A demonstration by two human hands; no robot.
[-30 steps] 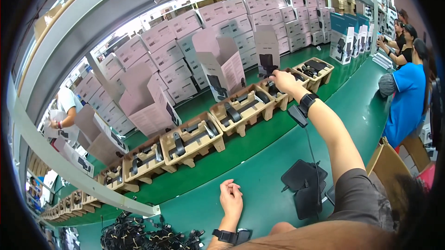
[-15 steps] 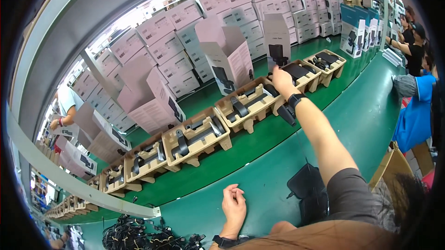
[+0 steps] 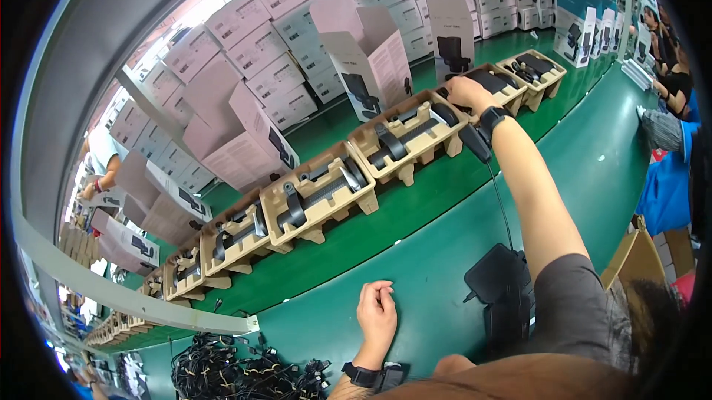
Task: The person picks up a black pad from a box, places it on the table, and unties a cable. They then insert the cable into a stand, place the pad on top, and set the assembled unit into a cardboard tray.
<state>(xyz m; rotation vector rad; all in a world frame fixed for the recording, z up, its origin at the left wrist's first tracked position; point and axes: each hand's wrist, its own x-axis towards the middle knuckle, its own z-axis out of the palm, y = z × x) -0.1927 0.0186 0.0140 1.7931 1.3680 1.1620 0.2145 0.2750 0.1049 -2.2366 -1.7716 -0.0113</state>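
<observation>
My right hand (image 3: 469,93) reaches into the near-left end of a moulded pulp tray (image 3: 517,103) that holds a dark item. Its fingers bend down at the tray's end, and what they grip, if anything, is hidden. Left of it stands a tray (image 3: 406,156) with black parts, among them a curved black piece (image 3: 391,142). My left hand (image 3: 378,312) rests on the green table (image 3: 434,311), fingers curled loosely together, with nothing visible in them. A black strap circles each wrist. From the right one hangs a black block (image 3: 475,143), its cord running to a black pouch-like thing (image 3: 495,272).
More filled trays (image 3: 319,196) line the green belt (image 3: 348,233). Open cartons (image 3: 371,77) stand behind them, before stacked white boxes (image 3: 278,58). Bundled black cables (image 3: 222,370) lie at lower left, beside a metal frame bar (image 3: 141,309). Other people work at far left and right.
My right hand has moved slightly right and up at the tray, its fingers now lower inside. The view has shifted a little. My left hand stays on the table.
</observation>
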